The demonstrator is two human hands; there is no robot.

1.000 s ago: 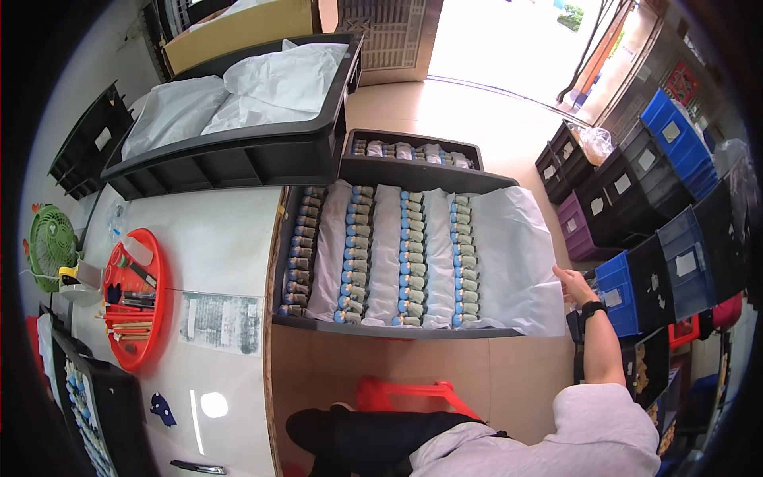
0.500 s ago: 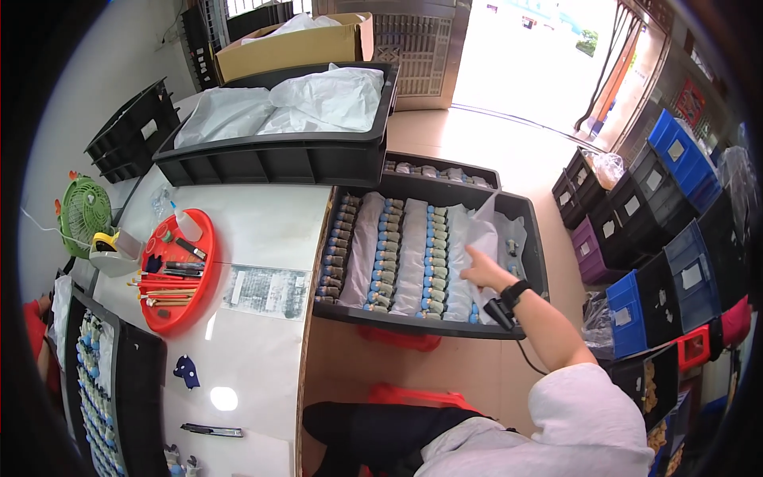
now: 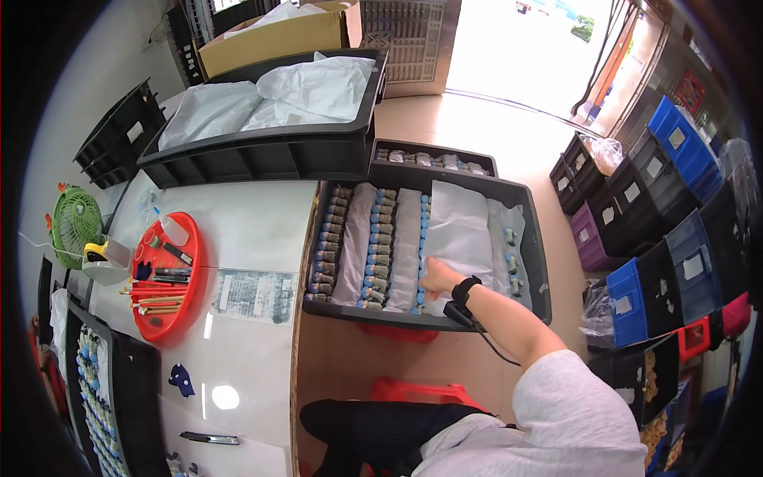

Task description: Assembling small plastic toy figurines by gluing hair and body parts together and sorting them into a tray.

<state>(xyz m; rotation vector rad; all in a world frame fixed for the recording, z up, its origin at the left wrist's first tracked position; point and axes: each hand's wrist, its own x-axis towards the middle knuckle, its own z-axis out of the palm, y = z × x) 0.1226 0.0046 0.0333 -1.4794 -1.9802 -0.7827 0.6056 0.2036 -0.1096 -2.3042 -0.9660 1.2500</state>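
Observation:
My right hand [image 3: 439, 278], with a black band and a small cabled device [image 3: 459, 315] at the wrist, is over the black crate [image 3: 537, 270]. Its fingers are closed at the lower left edge of a white sheet [image 3: 461, 219]; the fingertips are partly hidden. The sheet lies flat across the right half of the crate, beside a row of small blue-topped figurines [image 3: 423, 238]. Further left, rows of figurines [image 3: 380, 248] alternate with folded white strips [image 3: 404, 250]. A few figurines [image 3: 512, 261] show at the right end. My left hand is out of view.
Left of the crate is a white table [image 3: 246, 207] with a red tray [image 3: 195, 274] of brushes and pens, a cutter knife [image 3: 209, 438] and a green fan [image 3: 77, 226]. A large black bin [image 3: 262, 155] stands behind. Stacked crates [image 3: 628, 207] line the right; a red stool [image 3: 421, 391] is below.
My right hand has moved left across the crate. The white sheet, gathered and raised before, now lies spread over the rows on the right. The view has shifted slightly.

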